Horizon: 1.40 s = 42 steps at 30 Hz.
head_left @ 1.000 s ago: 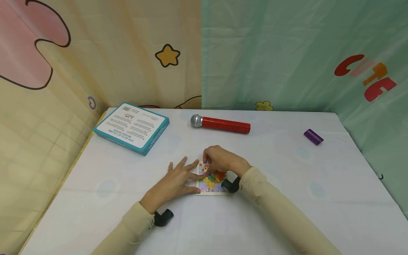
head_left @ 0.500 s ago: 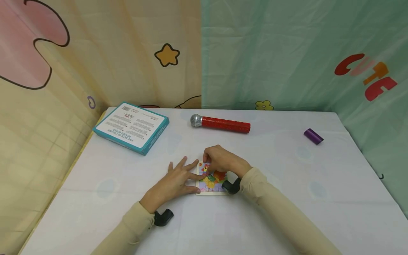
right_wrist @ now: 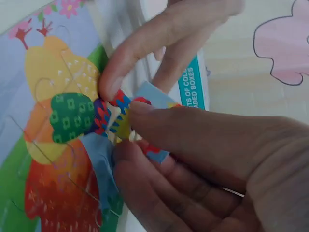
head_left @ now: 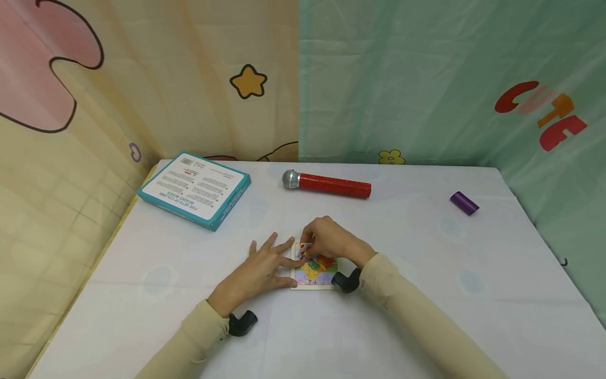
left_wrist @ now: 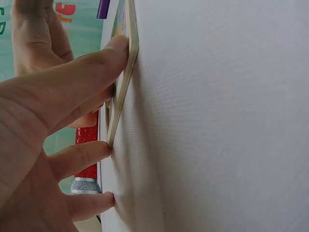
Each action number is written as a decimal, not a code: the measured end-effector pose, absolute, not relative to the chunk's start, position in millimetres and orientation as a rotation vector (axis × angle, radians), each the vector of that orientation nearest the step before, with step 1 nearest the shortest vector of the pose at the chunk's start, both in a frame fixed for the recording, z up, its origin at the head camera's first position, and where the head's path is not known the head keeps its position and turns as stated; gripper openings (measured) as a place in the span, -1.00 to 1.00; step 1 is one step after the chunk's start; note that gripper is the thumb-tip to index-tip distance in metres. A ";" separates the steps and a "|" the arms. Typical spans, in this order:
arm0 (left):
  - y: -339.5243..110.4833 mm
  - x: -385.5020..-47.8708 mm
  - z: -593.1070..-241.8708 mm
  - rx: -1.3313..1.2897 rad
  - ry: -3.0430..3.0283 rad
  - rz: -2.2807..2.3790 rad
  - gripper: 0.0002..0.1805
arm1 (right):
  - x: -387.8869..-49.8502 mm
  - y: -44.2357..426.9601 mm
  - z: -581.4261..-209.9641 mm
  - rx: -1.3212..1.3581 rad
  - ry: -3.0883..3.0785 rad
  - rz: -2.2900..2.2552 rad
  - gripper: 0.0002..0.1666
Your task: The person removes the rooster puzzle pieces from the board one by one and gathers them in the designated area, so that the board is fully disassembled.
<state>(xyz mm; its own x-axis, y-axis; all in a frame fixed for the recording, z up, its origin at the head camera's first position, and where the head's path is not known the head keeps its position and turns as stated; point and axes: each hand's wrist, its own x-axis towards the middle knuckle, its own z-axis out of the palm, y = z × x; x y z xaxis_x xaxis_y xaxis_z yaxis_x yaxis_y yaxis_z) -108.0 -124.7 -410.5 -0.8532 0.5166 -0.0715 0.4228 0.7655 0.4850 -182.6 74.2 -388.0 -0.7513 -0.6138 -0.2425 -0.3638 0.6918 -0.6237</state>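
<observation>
A small chicken jigsaw puzzle (head_left: pixel 314 280) in a pale frame lies on the white table. My left hand (head_left: pixel 260 270), fingers spread, rests at its left side; the thumb touches the frame's near left corner and the index finger reaches over the picture. In the left wrist view that thumb (left_wrist: pixel 91 67) lies along the frame's edge. Over the puzzle's upper part, my right hand (head_left: pixel 331 239) pinches a puzzle piece (right_wrist: pixel 157 94) between thumb and fingers. The piece is light blue with red and yellow, tilted up from the board at the chicken's head. Fingers partly hide it.
A teal-edged box (head_left: pixel 194 187) lies at the back left. Behind the hands is a red microphone (head_left: pixel 333 185) with a silver head. A purple cylinder (head_left: pixel 464 203) lies at the far right. Printed curtains (head_left: pixel 402 79) stand along the table's back and sides.
My right hand has shifted very slightly to the right, and the piece under its fingers now looks tilted differently. The left hand and the puzzle frame have stayed in place.
</observation>
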 end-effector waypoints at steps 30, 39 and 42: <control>-129.5 -106.4 -408.0 0.726 2.740 0.684 -0.43 | -190.0 196.2 -406.8 -0.351 2.350 -1.231 -0.79; -132.0 -107.8 -406.0 0.774 2.699 0.653 -0.31 | -185.4 210.1 -410.4 -0.309 2.453 -1.169 -0.79; -131.4 -108.3 -405.9 0.775 2.697 0.637 -0.33 | -184.2 209.0 -409.6 -0.293 2.497 -1.128 -0.81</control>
